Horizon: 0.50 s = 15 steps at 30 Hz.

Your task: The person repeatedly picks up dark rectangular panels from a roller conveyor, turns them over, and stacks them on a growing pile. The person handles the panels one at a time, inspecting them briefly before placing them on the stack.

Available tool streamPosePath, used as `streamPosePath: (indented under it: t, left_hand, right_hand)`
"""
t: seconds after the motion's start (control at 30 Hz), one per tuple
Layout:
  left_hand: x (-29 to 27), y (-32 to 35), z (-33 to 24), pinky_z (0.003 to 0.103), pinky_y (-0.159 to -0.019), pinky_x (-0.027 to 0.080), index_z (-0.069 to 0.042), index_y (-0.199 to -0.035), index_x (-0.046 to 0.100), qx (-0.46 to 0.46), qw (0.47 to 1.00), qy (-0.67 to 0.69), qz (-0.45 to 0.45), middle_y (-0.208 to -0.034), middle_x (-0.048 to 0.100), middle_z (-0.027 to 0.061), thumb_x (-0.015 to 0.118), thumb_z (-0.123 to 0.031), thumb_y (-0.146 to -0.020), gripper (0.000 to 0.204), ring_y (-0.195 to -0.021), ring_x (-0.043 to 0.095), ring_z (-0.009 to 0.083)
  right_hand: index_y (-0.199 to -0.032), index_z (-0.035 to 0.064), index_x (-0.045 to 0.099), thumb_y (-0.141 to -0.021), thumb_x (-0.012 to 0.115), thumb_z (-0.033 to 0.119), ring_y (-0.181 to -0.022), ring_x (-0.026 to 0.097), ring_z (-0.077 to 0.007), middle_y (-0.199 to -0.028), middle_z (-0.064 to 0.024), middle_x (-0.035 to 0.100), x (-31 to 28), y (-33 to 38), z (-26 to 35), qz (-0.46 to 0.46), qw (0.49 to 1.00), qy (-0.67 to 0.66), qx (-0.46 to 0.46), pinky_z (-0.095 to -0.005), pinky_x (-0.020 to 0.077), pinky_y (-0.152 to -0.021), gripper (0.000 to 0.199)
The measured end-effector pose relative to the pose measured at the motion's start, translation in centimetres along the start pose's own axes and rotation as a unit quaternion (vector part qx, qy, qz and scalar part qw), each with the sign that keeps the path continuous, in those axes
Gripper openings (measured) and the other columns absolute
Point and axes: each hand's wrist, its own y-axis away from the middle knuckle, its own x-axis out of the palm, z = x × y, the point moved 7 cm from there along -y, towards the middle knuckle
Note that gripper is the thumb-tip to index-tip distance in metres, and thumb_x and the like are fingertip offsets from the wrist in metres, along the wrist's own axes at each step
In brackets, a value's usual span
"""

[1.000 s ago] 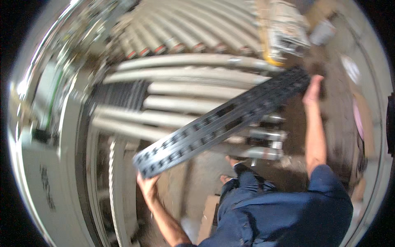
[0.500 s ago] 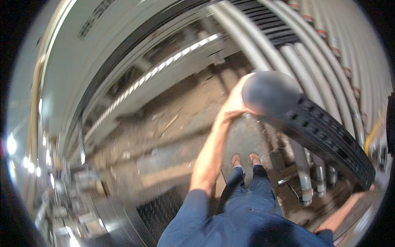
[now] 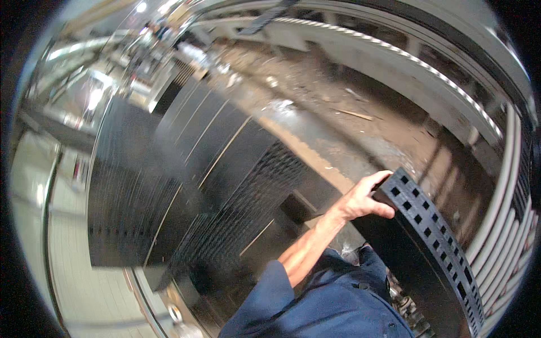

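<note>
My left hand (image 3: 363, 201) grips the near end of a long black panel (image 3: 420, 248), fingers over its top corner and thumb along its face. Rows of square holes run down the panel's edge. From my hand the panel slants away to the lower right and leaves the picture. My right hand does not show. To the left of my left arm lie large stacks of similar black panels (image 3: 208, 141), in rows with thin pale strips between them; slotted edges face me.
Pale grey tubes (image 3: 501, 180) stand at the right rim. Across the back runs a long machine beam (image 3: 360, 45) with a striped bright strip. A wooden stick (image 3: 354, 114) and scraps lie on the dirty floor. A pale panelled surface (image 3: 76, 236) is at the left.
The view has swung left, bringing the panel stacks in and pushing the tubes to the right rim. My left hand still holds the panel. My right hand has left the picture.
</note>
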Motion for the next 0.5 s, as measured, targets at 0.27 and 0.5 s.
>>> streamPosePath:
  t: [0.27, 0.5]
  left_hand:
    - [-9.4, 34.3, -7.9, 0.036, -0.103, 0.044, 0.000, -0.143, 0.040, 0.159, 0.919, 0.057, -0.357, -0.130, 0.058, 0.0088, 0.093, -0.011, -0.059, 0.100, -0.120, 0.054, 0.0198]
    - [-7.0, 62.8, -5.2, 0.033, -0.082, 0.052, -0.002, -0.120, 0.060, 0.089, 0.670, 0.046, -0.735, -0.107, 0.066, 0.0052, 0.075, -0.018, -0.080, 0.045, -0.092, 0.063, 0.0161]
  right_hand:
    - [-0.147, 0.0093, 0.040, -0.092, 0.048, 0.063, -0.132, 0.042, -0.0261, -0.145, -0.0098, 0.045, 24.3, -3.1, 12.5, 0.328, 0.939, -0.024, -0.096, -0.0426, 0.0322, -0.110, 0.077]
    - [-0.148, 0.0117, 0.038, -0.091, 0.045, 0.069, -0.130, 0.046, -0.0286, -0.143, -0.0105, 0.048, 53.3, 25.5, 24.4, 0.640, 0.768, 0.007, -0.025, -0.0453, 0.0346, -0.108, 0.080]
